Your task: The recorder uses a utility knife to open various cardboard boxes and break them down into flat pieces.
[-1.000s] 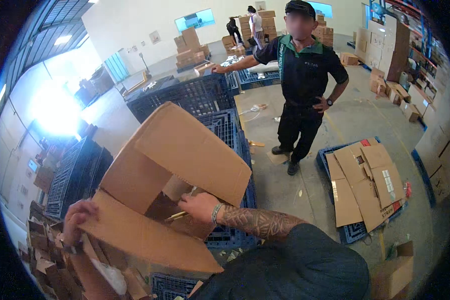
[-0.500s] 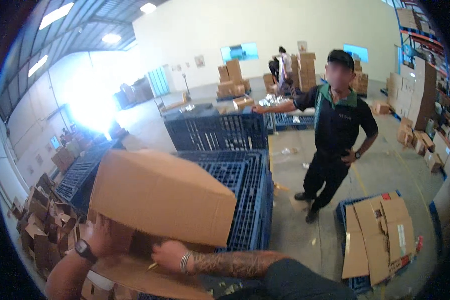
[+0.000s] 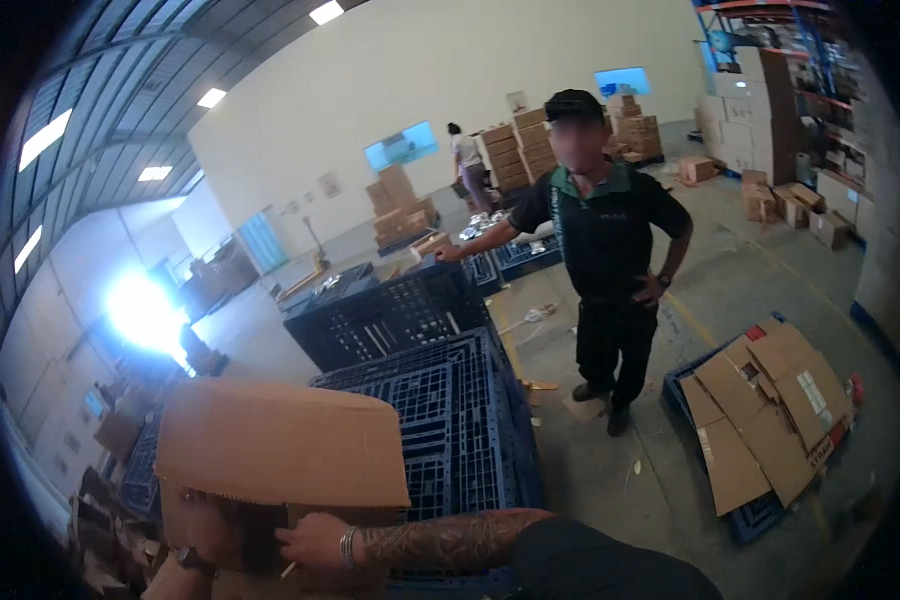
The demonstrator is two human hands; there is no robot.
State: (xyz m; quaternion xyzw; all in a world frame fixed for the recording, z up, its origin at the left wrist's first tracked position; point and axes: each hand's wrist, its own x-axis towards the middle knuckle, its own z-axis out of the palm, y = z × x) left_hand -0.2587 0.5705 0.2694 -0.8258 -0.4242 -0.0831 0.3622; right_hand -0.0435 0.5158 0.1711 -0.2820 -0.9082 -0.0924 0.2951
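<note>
One cardboard box (image 3: 282,440) is lower L, by blue pallets (image 3: 452,400), open side turned handward, prob. for easy reach. R hand (image 3: 315,541) looks closed round a thin yellowish stick (image 3: 288,571); L hand (image 3: 210,532), shadowed, prob. braces the box, can't tell its grip.

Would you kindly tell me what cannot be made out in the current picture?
Head view: interior of the cardboard box, dark beneath its upper flap.
Head view: left hand's grip, blurred and shadowed at the box.
Head view: rest of the thin yellowish item, hidden by the right hand.
</note>
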